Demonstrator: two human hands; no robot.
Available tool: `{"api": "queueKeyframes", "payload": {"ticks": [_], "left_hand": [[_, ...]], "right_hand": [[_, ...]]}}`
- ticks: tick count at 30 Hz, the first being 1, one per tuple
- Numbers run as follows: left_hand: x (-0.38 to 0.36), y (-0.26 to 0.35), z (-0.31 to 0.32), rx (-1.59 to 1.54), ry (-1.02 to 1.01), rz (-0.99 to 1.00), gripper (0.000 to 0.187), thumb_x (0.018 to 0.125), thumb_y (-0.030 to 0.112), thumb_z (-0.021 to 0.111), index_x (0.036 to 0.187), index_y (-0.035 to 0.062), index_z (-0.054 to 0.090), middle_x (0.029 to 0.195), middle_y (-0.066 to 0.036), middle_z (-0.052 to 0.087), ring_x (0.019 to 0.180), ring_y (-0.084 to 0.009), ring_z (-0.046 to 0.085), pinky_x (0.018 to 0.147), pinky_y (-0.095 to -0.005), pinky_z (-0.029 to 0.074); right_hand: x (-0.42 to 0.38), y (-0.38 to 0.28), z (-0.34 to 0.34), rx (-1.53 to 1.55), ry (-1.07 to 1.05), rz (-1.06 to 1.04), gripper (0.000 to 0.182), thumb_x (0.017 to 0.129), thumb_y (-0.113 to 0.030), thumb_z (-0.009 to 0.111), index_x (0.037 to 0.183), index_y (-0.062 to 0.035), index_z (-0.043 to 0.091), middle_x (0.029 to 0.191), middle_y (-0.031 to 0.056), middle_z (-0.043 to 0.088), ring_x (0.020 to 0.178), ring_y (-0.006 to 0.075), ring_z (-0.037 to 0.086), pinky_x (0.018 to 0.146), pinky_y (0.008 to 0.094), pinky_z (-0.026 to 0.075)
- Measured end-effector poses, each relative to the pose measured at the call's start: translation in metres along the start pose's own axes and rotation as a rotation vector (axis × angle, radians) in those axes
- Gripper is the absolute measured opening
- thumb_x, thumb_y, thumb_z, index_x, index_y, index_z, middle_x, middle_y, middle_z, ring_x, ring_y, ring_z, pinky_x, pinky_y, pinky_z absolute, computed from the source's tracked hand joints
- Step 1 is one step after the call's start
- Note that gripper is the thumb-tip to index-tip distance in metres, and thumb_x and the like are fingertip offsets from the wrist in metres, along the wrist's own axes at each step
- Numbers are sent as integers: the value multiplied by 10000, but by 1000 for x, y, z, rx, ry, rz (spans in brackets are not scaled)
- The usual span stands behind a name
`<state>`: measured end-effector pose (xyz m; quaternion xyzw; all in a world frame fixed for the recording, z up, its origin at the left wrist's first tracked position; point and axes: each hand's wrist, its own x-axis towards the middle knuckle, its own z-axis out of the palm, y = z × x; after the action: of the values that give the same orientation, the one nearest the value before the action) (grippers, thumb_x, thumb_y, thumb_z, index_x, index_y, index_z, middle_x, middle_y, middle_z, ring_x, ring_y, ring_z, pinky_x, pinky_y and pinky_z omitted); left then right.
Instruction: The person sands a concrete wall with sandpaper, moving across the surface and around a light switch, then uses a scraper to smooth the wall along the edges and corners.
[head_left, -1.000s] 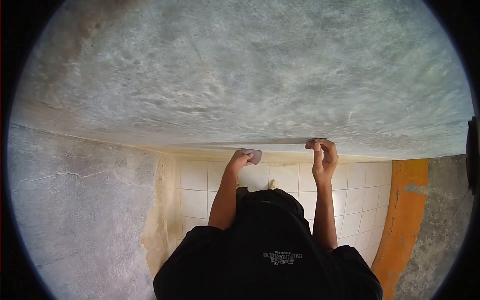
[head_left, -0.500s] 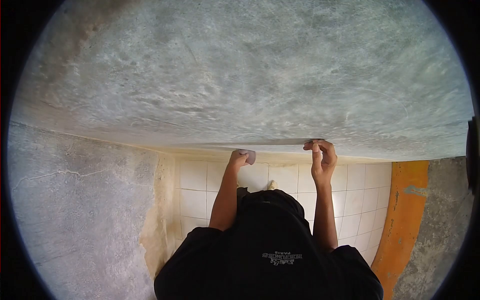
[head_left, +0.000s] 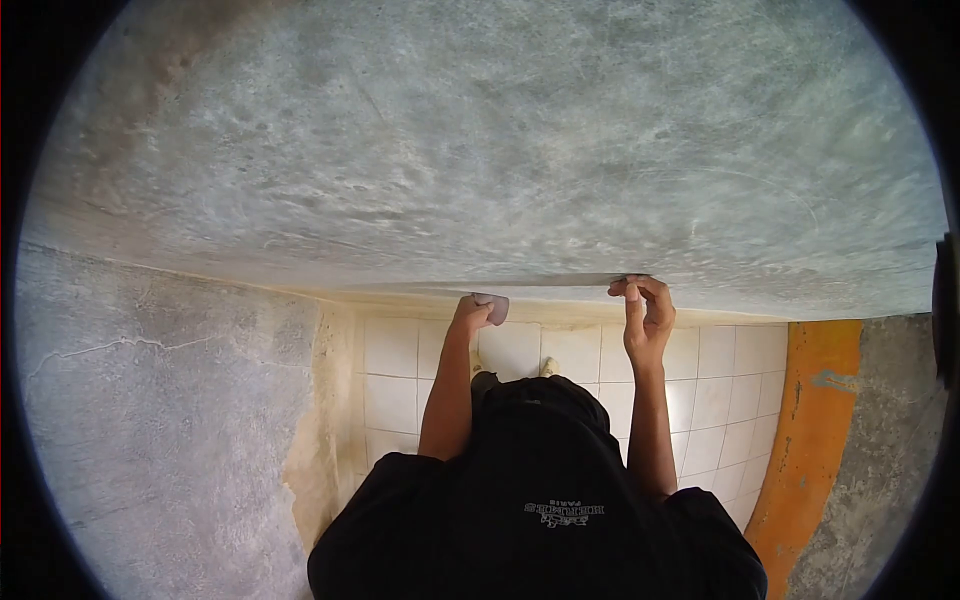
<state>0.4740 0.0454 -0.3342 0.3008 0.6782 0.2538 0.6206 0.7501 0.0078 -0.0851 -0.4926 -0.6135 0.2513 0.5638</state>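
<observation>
My left hand [head_left: 474, 313] is closed on a small greyish-mauve piece [head_left: 494, 309], thin like a sheet, close to the grey wall [head_left: 520, 150]. To the right, my right hand [head_left: 647, 305] is raised to the wall with its fingertips at the surface. Its fingers are bent, with the thumb near the index finger; whether something small is between them cannot be made out. A narrow dark shadow runs along the wall between both hands.
Pale square tiles [head_left: 510, 350] cover the floor around my feet. A second grey wall [head_left: 170, 400] with a crack stands at the left. On the right is an orange painted strip [head_left: 810, 420] beside rough grey plaster [head_left: 895, 400].
My left hand and the piece in it have moved very slightly left and up. My right hand stays in nearly the same place. The view has shifted a little.
</observation>
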Motion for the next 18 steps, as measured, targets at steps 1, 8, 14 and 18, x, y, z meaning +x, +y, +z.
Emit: {"api": "queueKeyframes", "payload": {"ticks": [1,8,14,18], "left_hand": [[-2,0,-3,-90,-104,3,333,916,114,636,1198,-51,574,1120,-163,642,942,-264,676,797,-370,604],[4,-6,-15,21,-207,122,340,920,128,637,1224,-14,583,1137,-123,655,1004,-228,664,826,-366,586],[2,-7,-14,-65,-268,148,328,915,138,648,1213,10,603,1136,-103,658,1019,-211,656,851,-371,574],[-26,16,-12,-243,-334,120,329,908,144,659,1207,15,611,1141,-102,653,1033,-206,644,872,-367,567]], "right_hand": [[0,0,0,9,1,1,122,974,-96,542,1038,9,539,827,146,680,785,210,663,777,329,508],[2,-2,1,-3,6,3,119,975,-94,541,1034,9,538,832,146,677,788,212,663,778,329,510],[0,2,1,-6,-1,6,121,977,-96,539,1030,12,531,837,147,672,790,207,658,777,331,511],[2,-1,2,-9,2,-10,120,978,-97,537,1037,7,528,832,146,669,786,204,655,776,328,509]]}}
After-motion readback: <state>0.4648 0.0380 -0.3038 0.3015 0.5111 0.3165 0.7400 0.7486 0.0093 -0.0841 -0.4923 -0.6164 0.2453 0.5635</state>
